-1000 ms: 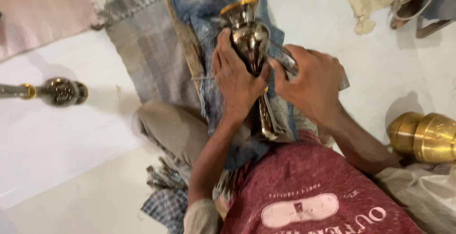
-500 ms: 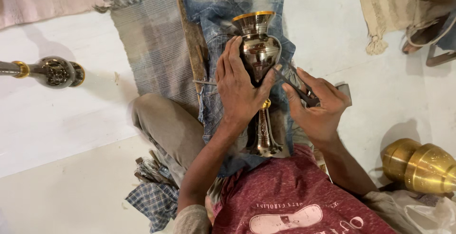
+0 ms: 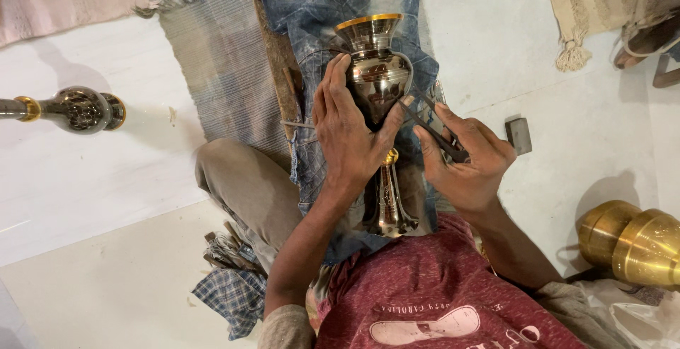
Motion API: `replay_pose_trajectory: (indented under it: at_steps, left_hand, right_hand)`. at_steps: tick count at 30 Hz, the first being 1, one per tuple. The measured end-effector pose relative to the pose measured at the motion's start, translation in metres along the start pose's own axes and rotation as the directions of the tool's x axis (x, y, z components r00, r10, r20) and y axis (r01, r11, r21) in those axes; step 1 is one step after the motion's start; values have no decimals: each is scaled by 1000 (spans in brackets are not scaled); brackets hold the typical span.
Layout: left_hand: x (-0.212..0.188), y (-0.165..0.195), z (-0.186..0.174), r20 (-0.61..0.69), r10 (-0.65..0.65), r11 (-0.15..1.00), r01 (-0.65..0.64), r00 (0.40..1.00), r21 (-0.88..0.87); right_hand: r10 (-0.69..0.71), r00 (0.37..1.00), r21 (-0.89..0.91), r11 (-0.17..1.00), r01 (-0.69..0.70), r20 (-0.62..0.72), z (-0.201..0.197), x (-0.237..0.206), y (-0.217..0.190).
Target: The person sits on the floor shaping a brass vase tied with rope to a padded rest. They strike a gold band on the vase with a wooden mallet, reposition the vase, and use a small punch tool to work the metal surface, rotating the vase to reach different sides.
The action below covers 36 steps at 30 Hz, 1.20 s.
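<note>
A dark, shiny metal vase [image 3: 375,58] with a gold rim lies along a folded piece of blue denim [image 3: 312,23] in front of me, its flared foot toward my body. My left hand [image 3: 347,133] lies over the vase's belly and neck and grips it. My right hand [image 3: 467,158] holds a thin dark engraving tool [image 3: 425,119], with the tip set against the right side of the vase's belly.
A striped grey mat [image 3: 219,72] lies under the denim. A second dark vase [image 3: 78,108] lies on the white floor at left. Brass vessels [image 3: 637,239] sit at right. A small grey block [image 3: 518,135] lies near my right hand. Sandals [image 3: 648,44] and a fringed cloth [image 3: 581,9] are at top right.
The view has shifted, so the vase sits more central. My right hand has drawn back from the vase body and now holds the tool's tip against its side.
</note>
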<state>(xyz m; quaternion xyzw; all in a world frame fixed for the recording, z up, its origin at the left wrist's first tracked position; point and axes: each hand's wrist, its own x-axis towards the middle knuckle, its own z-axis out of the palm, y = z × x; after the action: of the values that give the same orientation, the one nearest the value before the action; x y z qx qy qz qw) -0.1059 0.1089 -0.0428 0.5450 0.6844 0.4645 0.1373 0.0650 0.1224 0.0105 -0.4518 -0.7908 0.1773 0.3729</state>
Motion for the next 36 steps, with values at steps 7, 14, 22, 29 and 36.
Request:
replay_pose_trajectory:
  at_steps: [7, 14, 22, 29, 36]
  left_hand:
    - [-1, 0, -1, 11, -9, 1000, 9, 1000, -1]
    - [0, 0, -1, 13, -1, 1000, 1, 1000, -10]
    - [-1, -2, 0, 9, 7, 1000, -7, 1000, -11]
    - [1, 0, -1, 3, 5, 1000, -5, 1000, -19]
    - [2, 2, -2, 8, -13, 1000, 13, 1000, 1]
  right_hand:
    - [-34, 999, -24, 999, 33, -11, 2, 1, -2]
    - [2, 999, -21, 1000, -1, 47, -3, 1, -4]
    - [40, 999, 12, 999, -41, 24, 0, -1, -2]
    - [21, 1000, 27, 999, -21, -5, 2, -4, 1]
    - [-79, 997, -28, 997, 78, -24, 4, -4, 4]
